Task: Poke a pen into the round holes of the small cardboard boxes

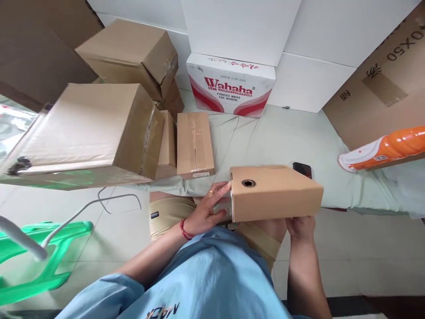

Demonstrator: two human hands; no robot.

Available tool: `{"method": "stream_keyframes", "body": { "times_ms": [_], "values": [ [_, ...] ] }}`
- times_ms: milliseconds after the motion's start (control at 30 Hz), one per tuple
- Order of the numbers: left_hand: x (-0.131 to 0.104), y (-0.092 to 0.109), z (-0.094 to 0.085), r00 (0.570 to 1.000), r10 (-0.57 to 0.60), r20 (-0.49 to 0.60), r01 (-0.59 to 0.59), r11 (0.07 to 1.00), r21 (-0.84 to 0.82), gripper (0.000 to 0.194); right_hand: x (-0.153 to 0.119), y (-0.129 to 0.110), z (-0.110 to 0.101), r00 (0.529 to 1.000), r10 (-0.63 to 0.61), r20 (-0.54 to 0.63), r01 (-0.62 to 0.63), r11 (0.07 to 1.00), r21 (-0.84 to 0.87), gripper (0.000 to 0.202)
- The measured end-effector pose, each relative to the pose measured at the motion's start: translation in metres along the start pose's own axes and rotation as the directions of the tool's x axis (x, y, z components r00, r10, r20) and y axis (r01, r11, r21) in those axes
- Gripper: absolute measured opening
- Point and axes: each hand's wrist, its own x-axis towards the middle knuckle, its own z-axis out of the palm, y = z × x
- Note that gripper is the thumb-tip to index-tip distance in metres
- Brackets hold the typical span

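Observation:
A brown cardboard box (277, 201) with a dark-rimmed round hole near its left end is held over my lap, its near side facing me. My right hand (301, 227) grips it from below at the right end, most of the fingers hidden under it. At the box's left end, my left hand (209, 210) has its fingers apart, the fingertips touching the edge. A thin white edge shows at that end of the box. Just behind its right part lies a black phone (302, 169) on the cloth-covered table.
Large cartons (83, 128) are stacked at the left, beside a flat taped box (195, 144). A white Wahaha carton (231, 86) stands at the back. An orange and white bottle (381, 148) is at the right, a green stool (49, 261) at the lower left.

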Motion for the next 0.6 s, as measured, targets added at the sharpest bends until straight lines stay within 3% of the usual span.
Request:
{"method": "stream_keyframes", "body": {
  "times_ms": [67, 133, 267, 367, 467, 600],
  "values": [
    [0.004, -0.006, 0.004, 1.0, -0.013, -0.001, 0.013, 0.987, -0.157, 0.082, 0.003, 0.002, 0.001, 0.998, 0.004, -0.058, -0.002, 0.999, 0.046, 0.038],
    [0.007, -0.011, 0.005, 0.994, -0.101, -0.043, 0.084, 0.952, -0.296, 0.082, 0.003, 0.003, 0.004, 0.993, 0.084, -0.079, -0.08, 0.995, 0.055, 0.045],
    [0.007, -0.015, 0.0, 0.969, -0.231, -0.086, 0.184, 0.911, -0.37, 0.07, -0.006, 0.003, 0.007, 0.969, 0.24, -0.056, -0.243, 0.968, -0.059, 0.052],
    [0.005, -0.013, -0.002, 0.978, -0.199, -0.062, 0.179, 0.953, -0.243, 0.076, -0.01, -0.001, 0.004, 0.967, 0.255, -0.015, -0.255, 0.959, -0.122, 0.054],
    [0.008, -0.011, 0.001, 0.995, -0.069, -0.076, 0.066, 0.997, -0.039, 0.088, -0.007, -0.008, 0.001, 0.98, 0.195, 0.046, -0.186, 0.971, -0.147, 0.053],
    [0.018, -0.009, 0.007, 0.986, 0.06, -0.157, -0.022, 0.973, 0.231, 0.082, 0.007, -0.014, 0.002, 0.989, 0.118, 0.09, -0.092, 0.964, -0.249, 0.057]
  ]
}}
